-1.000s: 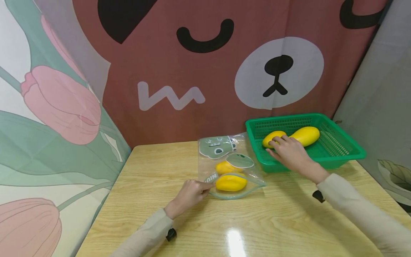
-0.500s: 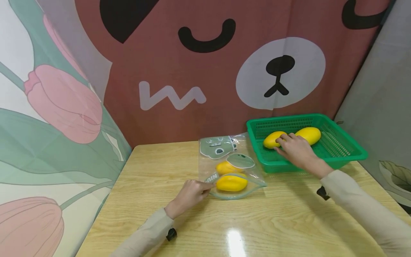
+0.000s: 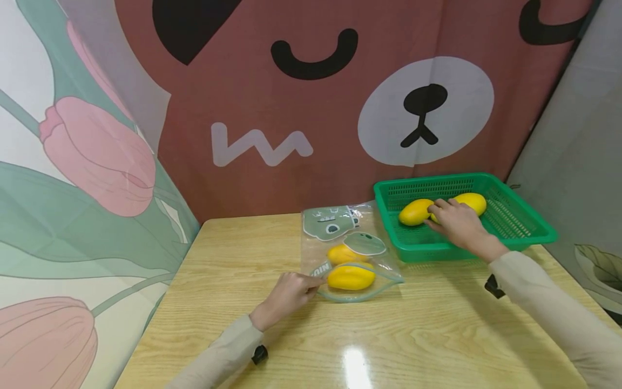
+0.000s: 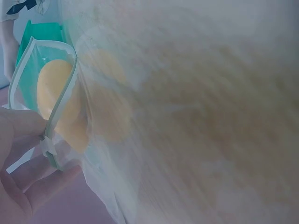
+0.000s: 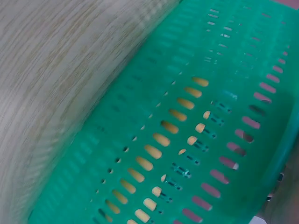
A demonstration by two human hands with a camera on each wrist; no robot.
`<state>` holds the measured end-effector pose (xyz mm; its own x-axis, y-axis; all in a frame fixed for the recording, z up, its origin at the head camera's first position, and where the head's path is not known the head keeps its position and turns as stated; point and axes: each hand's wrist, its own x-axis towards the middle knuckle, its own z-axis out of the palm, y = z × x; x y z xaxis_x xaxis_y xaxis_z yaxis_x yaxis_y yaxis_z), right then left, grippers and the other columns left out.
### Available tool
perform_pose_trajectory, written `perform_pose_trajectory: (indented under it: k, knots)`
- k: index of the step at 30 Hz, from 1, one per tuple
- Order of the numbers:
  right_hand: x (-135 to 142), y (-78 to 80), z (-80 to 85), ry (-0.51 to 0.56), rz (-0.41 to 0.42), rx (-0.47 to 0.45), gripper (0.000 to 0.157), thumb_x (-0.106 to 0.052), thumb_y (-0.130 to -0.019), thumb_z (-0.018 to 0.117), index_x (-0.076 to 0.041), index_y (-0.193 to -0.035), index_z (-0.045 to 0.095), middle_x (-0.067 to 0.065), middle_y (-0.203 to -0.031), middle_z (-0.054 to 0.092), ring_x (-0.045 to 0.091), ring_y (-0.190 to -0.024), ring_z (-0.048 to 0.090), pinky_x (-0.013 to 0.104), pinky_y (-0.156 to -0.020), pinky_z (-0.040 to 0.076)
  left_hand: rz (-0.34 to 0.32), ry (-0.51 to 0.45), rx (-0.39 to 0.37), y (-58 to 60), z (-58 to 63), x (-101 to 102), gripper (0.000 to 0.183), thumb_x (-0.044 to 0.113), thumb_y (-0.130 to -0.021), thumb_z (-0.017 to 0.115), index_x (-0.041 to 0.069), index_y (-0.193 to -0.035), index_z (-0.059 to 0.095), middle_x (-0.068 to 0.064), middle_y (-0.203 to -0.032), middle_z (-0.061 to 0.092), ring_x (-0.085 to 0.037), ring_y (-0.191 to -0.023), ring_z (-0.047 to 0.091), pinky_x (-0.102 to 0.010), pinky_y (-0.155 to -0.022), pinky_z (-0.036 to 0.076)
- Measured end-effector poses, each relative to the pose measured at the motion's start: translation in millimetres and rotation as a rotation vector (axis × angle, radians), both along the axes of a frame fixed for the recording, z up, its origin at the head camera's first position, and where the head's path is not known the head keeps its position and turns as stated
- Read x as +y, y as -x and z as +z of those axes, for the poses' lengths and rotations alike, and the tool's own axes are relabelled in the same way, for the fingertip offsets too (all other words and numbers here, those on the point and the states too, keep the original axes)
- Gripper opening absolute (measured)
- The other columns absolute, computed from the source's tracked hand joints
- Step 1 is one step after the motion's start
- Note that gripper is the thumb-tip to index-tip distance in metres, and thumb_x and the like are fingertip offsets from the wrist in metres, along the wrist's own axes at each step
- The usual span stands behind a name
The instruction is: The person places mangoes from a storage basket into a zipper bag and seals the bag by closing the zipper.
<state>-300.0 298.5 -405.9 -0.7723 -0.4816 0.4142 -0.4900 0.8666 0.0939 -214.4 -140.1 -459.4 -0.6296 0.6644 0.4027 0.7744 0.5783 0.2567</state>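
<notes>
In the head view, my left hand (image 3: 286, 297) pinches the left edge of a clear zip bag's mouth. This zip bag (image 3: 313, 224), printed with green cartoon shapes, lies on the table with two yellow mangoes (image 3: 351, 276) inside. The left wrist view shows thumb and fingers on the bag's zip strip (image 4: 62, 103). My right hand (image 3: 459, 224) reaches into a green basket (image 3: 522, 224), its fingers curled over a mango mostly hidden beneath them. A mango (image 3: 414, 212) lies left of this hand and another (image 3: 473, 202) behind it. The basket wall hides the right fingers in the right wrist view.
The wooden table (image 3: 233, 243) ends at a brown cloth backdrop (image 3: 243, 189) with a bear's face. The basket stands at the back right, close beside the bag. Printed flower cloth (image 3: 97, 156) hangs at the left and grey cloth (image 3: 583, 135) at the right.
My right hand has shifted to the right inside the basket, away from the left mango, which now shows more fully. The left hand and the bag have stayed in place.
</notes>
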Motion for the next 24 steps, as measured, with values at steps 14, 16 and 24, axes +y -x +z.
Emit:
perform_pose_trajectory:
  k: [14,16,24]
  knots:
    - [21,12.3,-3.6,-0.029,-0.071,-0.104,0.040,-0.020,-0.086,0.078,0.005,-0.115,0.065,0.023,-0.108,0.060,0.041,-0.090,0.058,0.049,-0.063,0.052,-0.010,-0.008,0.005,0.6,-0.6,1,0.028,-0.005,-0.082,0.073,0.009,-0.106,0.078,0.007,-0.070,0.066,0.001,-0.053,0.037,-0.011,-0.048,0.033]
    - [24,14.4,-4.6,-0.029,-0.077,-0.119,0.041,-0.019,-0.086,0.079,0.005,-0.116,0.065,0.025,-0.110,0.060,0.042,-0.092,0.058,0.050,-0.064,0.053,-0.008,-0.007,0.007,0.6,-0.9,0,0.028,-0.004,-0.082,0.073,0.009,-0.106,0.078,0.006,-0.071,0.067,0.001,-0.054,0.038,-0.011,-0.048,0.034]
    - [32,20.6,-7.0,-0.037,-0.102,-0.188,0.040,-0.017,-0.085,0.079,0.005,-0.116,0.065,0.027,-0.114,0.059,0.043,-0.096,0.056,0.053,-0.070,0.052,-0.016,-0.018,0.020,0.7,-1.7,0,0.028,-0.004,-0.081,0.074,0.009,-0.105,0.078,0.003,-0.076,0.072,0.001,-0.054,0.041,-0.011,-0.051,0.038]
